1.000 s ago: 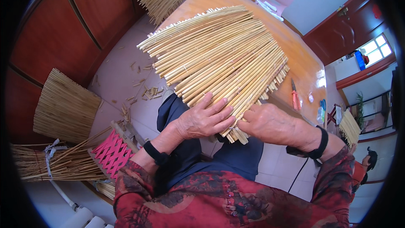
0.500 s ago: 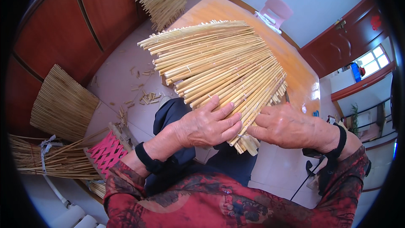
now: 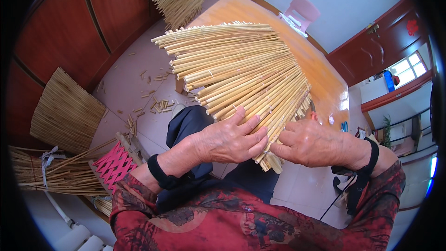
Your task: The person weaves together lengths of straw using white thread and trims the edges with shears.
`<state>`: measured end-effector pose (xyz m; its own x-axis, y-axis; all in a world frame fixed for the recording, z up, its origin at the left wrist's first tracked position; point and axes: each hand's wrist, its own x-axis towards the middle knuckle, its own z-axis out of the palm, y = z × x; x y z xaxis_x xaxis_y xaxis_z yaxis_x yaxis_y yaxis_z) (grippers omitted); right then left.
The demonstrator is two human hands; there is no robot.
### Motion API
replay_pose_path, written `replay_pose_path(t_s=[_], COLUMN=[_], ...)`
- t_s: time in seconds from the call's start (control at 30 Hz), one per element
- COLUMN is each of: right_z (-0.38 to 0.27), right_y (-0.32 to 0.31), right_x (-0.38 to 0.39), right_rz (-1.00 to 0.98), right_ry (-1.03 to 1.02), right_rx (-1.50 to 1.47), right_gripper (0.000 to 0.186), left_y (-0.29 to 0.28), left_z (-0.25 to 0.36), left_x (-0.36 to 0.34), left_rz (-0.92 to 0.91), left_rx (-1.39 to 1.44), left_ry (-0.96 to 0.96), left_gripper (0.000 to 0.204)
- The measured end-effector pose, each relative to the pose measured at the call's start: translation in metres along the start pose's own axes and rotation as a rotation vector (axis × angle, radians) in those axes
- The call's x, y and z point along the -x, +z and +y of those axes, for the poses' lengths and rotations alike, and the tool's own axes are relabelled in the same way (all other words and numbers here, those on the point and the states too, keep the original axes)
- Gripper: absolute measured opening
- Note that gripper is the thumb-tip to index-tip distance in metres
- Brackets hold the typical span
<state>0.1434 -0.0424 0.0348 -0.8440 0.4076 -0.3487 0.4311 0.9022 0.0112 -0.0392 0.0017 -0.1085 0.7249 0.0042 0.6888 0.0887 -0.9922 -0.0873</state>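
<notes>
Fan-shaped mat of pale stalks [image 3: 241,67]: laid over the near part of the wooden surface [image 3: 325,81], its narrow end jutting past the surface's near edge toward the lap. Stalk ends uneven along the wide side; rows tied across with thin pale thread [image 3: 210,72].

Left hand [image 3: 228,139]: just off the surface's near edge, laid over the stalks close to the narrow end, fingers extended and a little spread, pressed down rather than closed. Right hand [image 3: 310,143]: just off the same edge, fingers curled in at the side of the narrow end. Whether thread or a stalk is pinched there cannot be told; the fingertips are hidden.

Handling, as judged: light for its spread, stiff along the stalks, loose and foldable across them. Smooth stalks may slide on one another; thin ends could be cracked under a hard squeeze. Best held at the gathered narrow end, with a flat palm over the ties; lifting by single outer stalks is better avoided.

Cut stalk pieces [image 3: 161,106] scattered on the floor, left of the surface.
</notes>
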Motion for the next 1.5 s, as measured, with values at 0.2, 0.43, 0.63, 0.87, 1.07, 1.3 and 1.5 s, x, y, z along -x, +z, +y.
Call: replay_pose_path(t_s=[0.2, 0.43, 0.63, 0.87, 1.07, 1.3, 1.5], right_z=[-0.003, -0.005, -0.006, -0.007, -0.012, -0.025, -0.024], right_y=[0.009, 0.014, 0.017, 0.024, 0.033, 0.038, 0.021], right_x=[0.000, -0.001, -0.005, -0.008, -0.014, -0.014, -0.007], right_rz=[0.024, 0.024, 0.028, 0.049, 0.080, 0.138, 0.122], right_ry=[-0.003, -0.002, -0.017, -0.012, -0.005, 0.087, 0.054], right_rx=[-0.019, -0.031, -0.046, -0.060, -0.080, 0.117, 0.249], right_gripper=[0.014, 0.012, 0.012, 0.012, 0.013, 0.012, 0.013], left_y=[0.001, 0.002, 0.003, 0.005, 0.001, 0.005, 0.001], left_z=[0.003, 0.005, 0.006, 0.006, 0.003, 0.005, -0.001], left_x=[0.002, 0.003, 0.004, 0.007, 0.006, 0.007, 0.002], left_rz=[-0.027, -0.045, -0.024, -0.031, -0.038, -0.002, 0.042], left_rx=[-0.010, -0.006, -0.016, -0.011, 0.014, 0.017, 0.018], left_ry=[0.008, 0.025, 0.010, 0.017, 0.021, -0.004, 0.014], left_gripper=[0.032, 0.032, 0.032, 0.032, 0.035, 0.034, 0.031])
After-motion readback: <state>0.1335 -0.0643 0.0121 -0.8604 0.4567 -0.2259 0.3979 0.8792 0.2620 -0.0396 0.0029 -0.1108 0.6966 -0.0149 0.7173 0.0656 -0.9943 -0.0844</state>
